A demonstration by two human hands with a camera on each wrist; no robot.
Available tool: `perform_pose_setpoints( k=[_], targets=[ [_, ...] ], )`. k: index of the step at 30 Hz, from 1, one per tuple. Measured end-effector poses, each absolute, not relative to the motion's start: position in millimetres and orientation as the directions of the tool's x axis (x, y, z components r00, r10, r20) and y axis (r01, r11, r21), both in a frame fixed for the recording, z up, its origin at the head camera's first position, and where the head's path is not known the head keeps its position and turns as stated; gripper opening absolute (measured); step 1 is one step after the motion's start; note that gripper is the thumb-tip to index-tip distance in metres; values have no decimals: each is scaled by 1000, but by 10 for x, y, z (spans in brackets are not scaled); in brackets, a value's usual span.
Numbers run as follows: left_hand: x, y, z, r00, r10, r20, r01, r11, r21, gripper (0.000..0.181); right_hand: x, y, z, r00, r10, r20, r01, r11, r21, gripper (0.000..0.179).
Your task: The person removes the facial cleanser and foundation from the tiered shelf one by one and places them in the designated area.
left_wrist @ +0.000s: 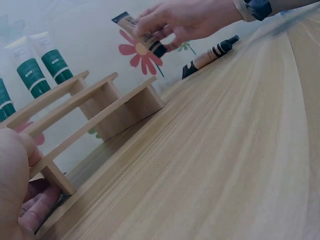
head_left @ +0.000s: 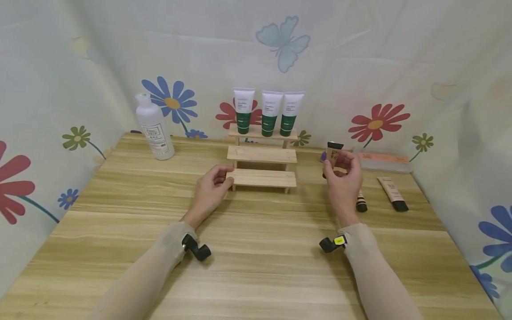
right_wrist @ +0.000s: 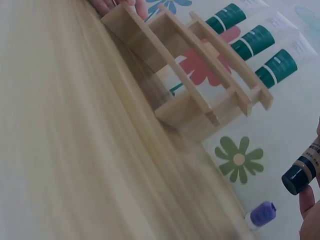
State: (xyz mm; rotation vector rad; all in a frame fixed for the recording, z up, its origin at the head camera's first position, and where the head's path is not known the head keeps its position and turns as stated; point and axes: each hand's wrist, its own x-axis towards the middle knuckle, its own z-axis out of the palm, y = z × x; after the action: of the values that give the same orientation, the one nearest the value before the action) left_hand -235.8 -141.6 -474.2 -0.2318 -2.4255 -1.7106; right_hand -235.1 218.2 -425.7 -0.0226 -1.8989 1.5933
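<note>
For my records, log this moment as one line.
left hand: gripping wooden stand; right hand: holding raised beige tube; top shelf: three green-white tubes

From the head view, the right hand hides most of a lying beige tube. Frame edges crop the left hand and the gripped black-capped tube in the wrist views.

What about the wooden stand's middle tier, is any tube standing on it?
No, the three white-and-green squeeze tubes stand on the top tier, while the middle tier shows bare wood.
</note>
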Motion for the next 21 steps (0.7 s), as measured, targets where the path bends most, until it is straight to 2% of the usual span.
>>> perform_pose_setpoints(
  k=[9, 21],
  targets=[
    [-2356, -1418, -4745, -976, 34, 217, 215, 347, 913, 26, -2256, 2363, -4475, -828, 383, 410, -318, 281, -905, 41],
    [-2357, -1417, -4746, -972, 43, 231, 232, 330, 915, 26, -2238, 2411, -4689, -868, 351, 353, -237, 332, -913, 39]
  ],
)
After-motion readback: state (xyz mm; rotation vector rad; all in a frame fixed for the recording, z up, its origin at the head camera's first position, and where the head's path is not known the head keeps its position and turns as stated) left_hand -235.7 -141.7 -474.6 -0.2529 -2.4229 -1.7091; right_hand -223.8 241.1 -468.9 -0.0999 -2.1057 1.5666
